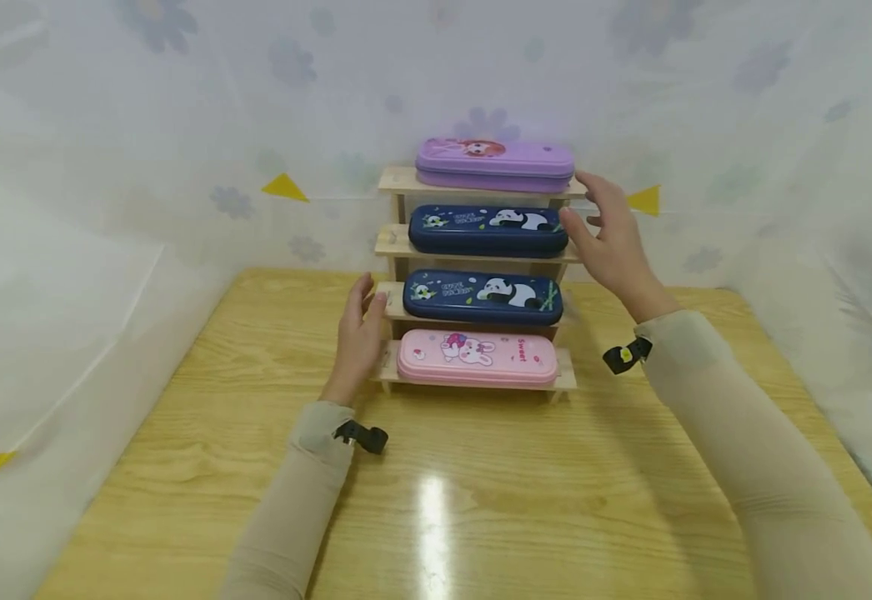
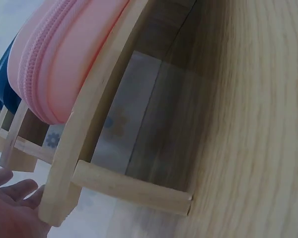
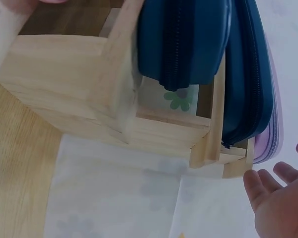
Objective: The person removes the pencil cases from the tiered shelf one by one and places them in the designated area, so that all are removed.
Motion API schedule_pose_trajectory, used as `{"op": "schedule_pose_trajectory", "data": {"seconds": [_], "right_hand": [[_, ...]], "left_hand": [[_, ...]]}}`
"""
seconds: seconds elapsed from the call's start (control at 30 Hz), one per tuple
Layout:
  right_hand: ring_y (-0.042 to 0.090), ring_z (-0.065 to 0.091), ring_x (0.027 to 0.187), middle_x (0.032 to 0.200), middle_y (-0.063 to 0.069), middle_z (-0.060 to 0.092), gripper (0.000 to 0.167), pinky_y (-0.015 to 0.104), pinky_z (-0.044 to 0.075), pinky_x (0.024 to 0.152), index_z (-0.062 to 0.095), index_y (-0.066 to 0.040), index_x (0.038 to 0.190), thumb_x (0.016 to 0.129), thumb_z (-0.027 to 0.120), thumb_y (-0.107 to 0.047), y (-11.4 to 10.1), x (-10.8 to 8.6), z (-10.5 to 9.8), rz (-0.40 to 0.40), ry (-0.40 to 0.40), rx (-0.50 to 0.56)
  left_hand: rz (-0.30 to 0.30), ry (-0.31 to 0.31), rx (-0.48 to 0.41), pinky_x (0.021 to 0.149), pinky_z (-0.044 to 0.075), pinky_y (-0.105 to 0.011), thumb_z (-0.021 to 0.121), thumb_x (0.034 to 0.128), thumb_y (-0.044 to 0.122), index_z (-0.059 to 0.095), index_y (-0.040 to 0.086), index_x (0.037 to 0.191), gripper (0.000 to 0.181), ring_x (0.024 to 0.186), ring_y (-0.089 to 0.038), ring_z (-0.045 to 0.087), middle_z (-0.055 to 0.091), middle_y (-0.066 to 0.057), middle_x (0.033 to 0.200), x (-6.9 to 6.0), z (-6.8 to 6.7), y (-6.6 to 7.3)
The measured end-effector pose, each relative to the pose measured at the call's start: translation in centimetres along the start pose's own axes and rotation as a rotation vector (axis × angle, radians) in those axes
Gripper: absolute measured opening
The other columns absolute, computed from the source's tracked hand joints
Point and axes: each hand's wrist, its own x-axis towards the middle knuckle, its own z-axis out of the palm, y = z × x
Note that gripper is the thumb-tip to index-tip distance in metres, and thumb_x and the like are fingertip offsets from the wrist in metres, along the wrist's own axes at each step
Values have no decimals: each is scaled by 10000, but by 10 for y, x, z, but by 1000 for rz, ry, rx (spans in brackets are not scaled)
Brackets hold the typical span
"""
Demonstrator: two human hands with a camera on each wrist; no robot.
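A stepped wooden rack (image 1: 567, 368) bears zippered pencil cases, one per tier. The purple case (image 1: 526, 167) with a cartoon girl lies at the top. Below it are an upper navy panda case (image 1: 473, 242) and a lower navy panda case (image 1: 466, 307). On the bottom tier sits a pink rabbit case (image 1: 421, 358). My left hand (image 1: 358, 337) is beside the rack's left end, fingers loosely extended; whether it touches the wood I cannot tell. At the right end of the upper tiers is my right hand (image 1: 616, 242), fingers spread and holding nothing; contact is unclear.
The rack stands toward the back of a wood-grain table (image 1: 203, 467). Behind and around it hangs a pale flowered curtain (image 1: 218, 100), with yellow triangles (image 1: 286, 187) on it. Black straps (image 1: 627, 356) are on both wrists.
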Motion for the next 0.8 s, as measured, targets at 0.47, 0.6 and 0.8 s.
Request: {"op": "schedule_pose_trajectory", "data": {"seconds": [0.47,0.6,0.8], "right_hand": [[302,363,1360,1551,44,301,619,472,419,1050,347,-174,1539,994,575,-360,-7,33,3,94,-26,-10],[289,364,1363,1560,49,277,660,454,424,1047,316,-188,1552,986,571,-412,-8,43,3,136,-37,-24],[271,350,1374,1571,37,259,694,424,386,1084,280,-221,1566,978,564,-457,-8,54,4,186,-57,-62]], "left_hand": [[-40,-38,-125,1162,220,-316,426,1062,316,298,109,1551,545,1448,-176,243,290,-47,1588,6,6,-4],[-47,-27,-118,1156,224,-287,435,1058,329,324,108,1542,544,1434,-138,266,316,-31,1578,7,8,-3],[-40,-12,-57,1159,218,-299,438,1053,360,345,102,1533,553,1431,-128,269,341,-25,1566,6,10,0]]}}
